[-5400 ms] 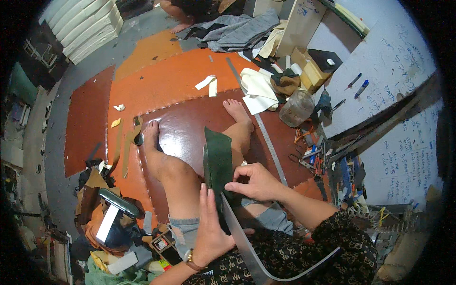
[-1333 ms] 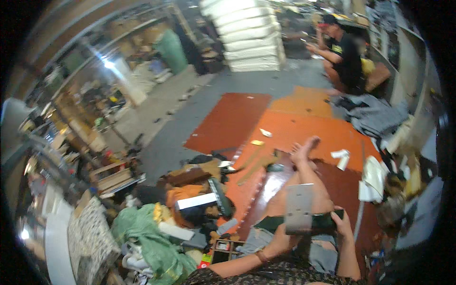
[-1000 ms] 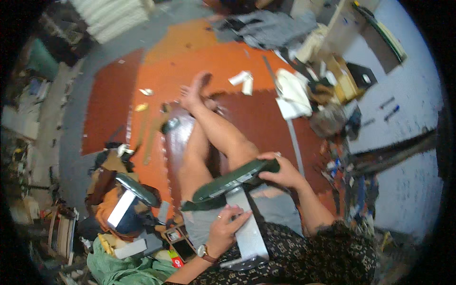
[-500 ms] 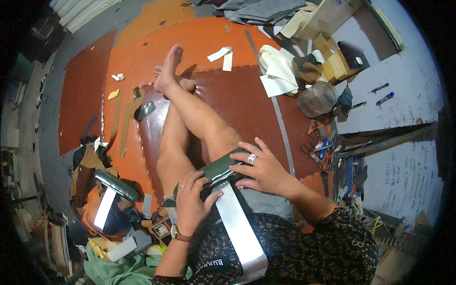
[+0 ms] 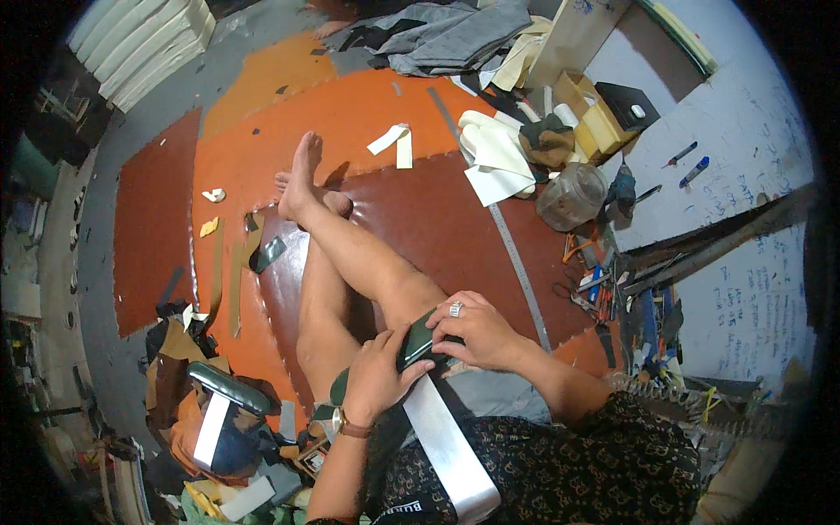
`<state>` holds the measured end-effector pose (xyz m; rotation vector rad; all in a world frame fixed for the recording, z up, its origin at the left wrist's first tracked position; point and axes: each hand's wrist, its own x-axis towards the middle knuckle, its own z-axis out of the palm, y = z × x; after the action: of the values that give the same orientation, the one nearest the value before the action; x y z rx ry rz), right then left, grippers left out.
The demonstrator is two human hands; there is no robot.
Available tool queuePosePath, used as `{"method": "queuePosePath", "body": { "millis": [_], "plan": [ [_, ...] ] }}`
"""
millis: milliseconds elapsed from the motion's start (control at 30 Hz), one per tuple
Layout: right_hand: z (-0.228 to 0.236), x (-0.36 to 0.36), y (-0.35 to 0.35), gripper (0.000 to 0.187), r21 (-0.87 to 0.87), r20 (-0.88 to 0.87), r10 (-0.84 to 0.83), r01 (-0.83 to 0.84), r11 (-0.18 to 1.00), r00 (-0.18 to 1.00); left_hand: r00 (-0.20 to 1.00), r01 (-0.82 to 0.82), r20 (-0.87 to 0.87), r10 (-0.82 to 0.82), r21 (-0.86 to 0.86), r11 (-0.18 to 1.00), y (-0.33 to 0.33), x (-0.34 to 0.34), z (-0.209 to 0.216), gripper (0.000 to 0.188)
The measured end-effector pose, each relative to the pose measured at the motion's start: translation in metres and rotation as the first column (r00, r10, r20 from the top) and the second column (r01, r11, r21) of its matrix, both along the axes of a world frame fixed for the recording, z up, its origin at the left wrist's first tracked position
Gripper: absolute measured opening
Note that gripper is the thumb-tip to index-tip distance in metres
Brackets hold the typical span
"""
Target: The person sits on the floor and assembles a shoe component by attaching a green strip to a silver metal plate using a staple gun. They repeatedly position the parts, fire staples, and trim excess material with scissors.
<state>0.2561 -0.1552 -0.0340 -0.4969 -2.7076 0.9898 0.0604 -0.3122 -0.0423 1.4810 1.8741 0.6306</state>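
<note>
Across my lap lies a dark green glossy padded piece (image 5: 418,346), fixed to a broad silvery metal strip (image 5: 451,451) that runs back toward my body and bends at its near end. My left hand (image 5: 378,372) is closed over the left part of the pad, its thumb by the top of the strip. On the pad's right end, my right hand (image 5: 477,332) has its fingers curled over the edge; the fingertips are partly hidden. A similar green padded piece (image 5: 229,388) with a metal strip (image 5: 212,429) rests on the scrap pile to my left.
My bare legs stretch over a brown sheet (image 5: 402,210) on the orange floor. A long metal ruler (image 5: 516,262) lies to the right, beside a clear jar (image 5: 570,197) and a heap of hand tools (image 5: 595,293). Cream pieces (image 5: 494,149) lie farther off; a writing-covered white board (image 5: 752,306) stands right.
My view has shifted, so the scene sits lower. My right hand's fingers, spread on the pad before, are now curled over its edge. My left hand has moved farther over the pad, covering more.
</note>
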Motion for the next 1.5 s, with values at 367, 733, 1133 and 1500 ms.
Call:
{"method": "queuePosePath", "body": {
  "millis": [367, 733, 1133, 1500],
  "plan": [
    [0.001, -0.005, 0.009, 0.031, -0.158, 0.173, -0.032, 0.060, 0.986, 0.984, 0.910, 0.040, 0.414, -0.015, -0.051, 0.998, 0.007, -0.020, -0.019, 0.070],
    [0.013, -0.023, 0.024, 0.053, -0.287, 0.481, -0.010, 0.168, 0.943, 0.877, 0.840, 0.131, 0.537, 0.073, -0.333, 0.934, 0.024, -0.033, -0.018, 0.071],
    [0.019, -0.029, 0.030, 0.061, -0.304, 0.524, 0.034, 0.149, 0.941, 0.851, 0.846, 0.194, 0.532, -0.024, -0.266, 0.944, 0.020, -0.039, -0.033, 0.069],
    [-0.002, 0.033, 0.000, 0.094, -0.307, 0.070, -0.437, 0.437, 0.846, 0.897, 0.878, 0.067, 0.477, 0.033, -0.190, 0.979, 0.011, -0.027, -0.027, 0.069]
  ]
}}
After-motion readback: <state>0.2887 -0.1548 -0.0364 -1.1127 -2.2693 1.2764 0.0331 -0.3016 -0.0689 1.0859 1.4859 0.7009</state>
